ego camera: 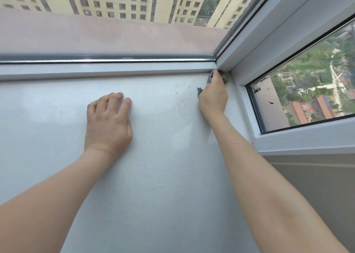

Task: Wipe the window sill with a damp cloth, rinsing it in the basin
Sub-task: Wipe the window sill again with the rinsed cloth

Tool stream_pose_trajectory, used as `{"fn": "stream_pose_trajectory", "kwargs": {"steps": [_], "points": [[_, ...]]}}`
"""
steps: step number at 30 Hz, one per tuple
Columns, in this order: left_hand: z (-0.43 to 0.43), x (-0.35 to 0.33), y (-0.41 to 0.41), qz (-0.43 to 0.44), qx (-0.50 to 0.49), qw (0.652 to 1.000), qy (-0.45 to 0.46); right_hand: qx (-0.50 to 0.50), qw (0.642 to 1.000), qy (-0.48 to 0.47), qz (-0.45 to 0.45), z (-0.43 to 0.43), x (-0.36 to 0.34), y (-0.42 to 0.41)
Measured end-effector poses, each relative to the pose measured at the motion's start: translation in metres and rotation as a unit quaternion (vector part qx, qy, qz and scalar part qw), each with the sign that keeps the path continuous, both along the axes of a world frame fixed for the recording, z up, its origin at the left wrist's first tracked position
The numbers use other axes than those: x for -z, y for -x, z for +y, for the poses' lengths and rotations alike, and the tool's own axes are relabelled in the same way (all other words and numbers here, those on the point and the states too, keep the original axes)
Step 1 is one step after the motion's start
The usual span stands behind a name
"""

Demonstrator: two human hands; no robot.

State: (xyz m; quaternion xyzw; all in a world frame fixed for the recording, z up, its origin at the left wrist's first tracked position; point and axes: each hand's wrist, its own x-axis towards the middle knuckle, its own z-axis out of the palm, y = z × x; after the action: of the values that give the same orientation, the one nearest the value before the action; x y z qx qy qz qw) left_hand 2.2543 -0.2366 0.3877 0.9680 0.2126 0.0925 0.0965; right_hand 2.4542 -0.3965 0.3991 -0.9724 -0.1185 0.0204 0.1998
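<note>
Head view: looking down at a pale window sill (163, 156) with two bare arms reaching over it.
Cloth (199, 90): dark grey, bunched up in the far right corner of the sill, where the front window frame (115, 70) meets the side window (307, 75). Only small bits peek out around the hand.
Right hand (213, 97): lies on its side in the corner, curled round the cloth and pushing it against the frame.
Right fingers (216, 74): bent close round the cloth, tips by the frame.
Left hand (108, 124): palm down on the sill, well apart from the cloth.
Left fingers (117, 97): loose and a little bent, tips touching the sill, holding nothing.
Dirt: tiny dark specks and a thin hair (182, 110) lie on the sill between the two hands.
Outside: tall yellow buildings (124, 0) show through the front glass.
</note>
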Motion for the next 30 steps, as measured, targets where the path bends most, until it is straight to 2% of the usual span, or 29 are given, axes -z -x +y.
{"fn": "stream_pose_trajectory", "kwargs": {"steps": [3,5,7,11,13,15,17,21,23,25,27,29,30], "points": [[0.000,-0.001,0.000,0.001,-0.001,1.000,-0.001,-0.180,0.984,0.004,0.014,0.012,0.003,0.041],[0.000,-0.001,0.000,-0.002,-0.002,1.000,0.003,-0.243,0.970,0.014,0.018,0.006,0.000,0.039],[0.001,-0.002,0.000,-0.007,-0.003,1.000,0.004,-0.204,0.978,0.039,0.025,-0.012,-0.004,0.019],[0.001,-0.001,0.000,-0.005,-0.006,1.000,0.000,-0.020,0.999,0.029,-0.003,-0.022,-0.001,-0.012],[0.000,-0.001,0.000,-0.005,-0.005,1.000,0.002,-0.030,0.999,0.023,-0.014,-0.001,0.004,0.003],[0.001,-0.002,0.000,-0.004,-0.004,1.000,0.002,-0.136,0.991,0.001,-0.016,0.019,0.009,0.037],[0.001,-0.002,0.001,-0.001,-0.005,1.000,0.004,-0.262,0.964,-0.027,-0.027,0.026,0.012,0.079],[0.002,-0.003,0.001,-0.007,0.000,1.000,0.027,-0.398,0.916,-0.056,-0.001,-0.004,0.002,0.125],[0.003,-0.004,0.002,-0.022,0.005,0.999,0.043,-0.433,0.897,-0.081,0.035,-0.029,-0.004,0.141],[0.003,-0.003,0.003,-0.050,0.009,0.997,0.060,-0.353,0.918,-0.160,0.085,-0.046,-0.016,0.143],[0.005,-0.004,0.004,-0.097,-0.009,0.990,0.102,-0.162,0.950,-0.256,0.069,-0.051,-0.024,0.122],[0.007,-0.005,0.004,-0.151,-0.036,0.977,0.144,0.001,0.967,-0.254,0.022,-0.046,-0.024,0.089],[0.007,-0.005,0.005,-0.174,-0.049,0.972,0.152,0.041,0.975,-0.219,0.008,-0.039,-0.021,0.073]]}}
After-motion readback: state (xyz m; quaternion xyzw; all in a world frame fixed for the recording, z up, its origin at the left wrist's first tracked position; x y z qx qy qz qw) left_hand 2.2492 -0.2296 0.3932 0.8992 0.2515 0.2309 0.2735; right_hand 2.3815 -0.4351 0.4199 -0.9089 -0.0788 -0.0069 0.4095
